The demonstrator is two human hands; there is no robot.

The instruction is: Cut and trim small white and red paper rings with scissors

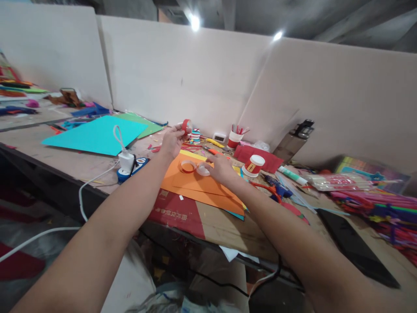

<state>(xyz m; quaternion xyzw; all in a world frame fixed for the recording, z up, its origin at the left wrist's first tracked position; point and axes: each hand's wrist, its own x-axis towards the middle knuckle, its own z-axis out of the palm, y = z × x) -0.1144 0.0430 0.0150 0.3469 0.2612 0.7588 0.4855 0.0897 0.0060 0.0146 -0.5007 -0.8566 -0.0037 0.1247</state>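
Pinched in the fingers of my left hand (172, 140) is a red paper ring (186, 126), raised above the table near the striped stack of rings (195, 136). My right hand (222, 168) is over the orange paper sheets (208, 198), its fingers closed at the edge of a small white round piece (203, 170). What exactly this piece is cannot be made out. Between the two hands an open ring with a pale rim and red-orange inside (188, 167) rests on the orange paper.
A red-and-white paper cup (254, 165) stands right of my right hand. Behind lie a yellow cutter (215, 143) and a cup of pens (235, 138). Turquoise card (96, 135) and a white charger (126, 161) are left. A black phone (356, 245) and pipe cleaners (384, 213) lie right.
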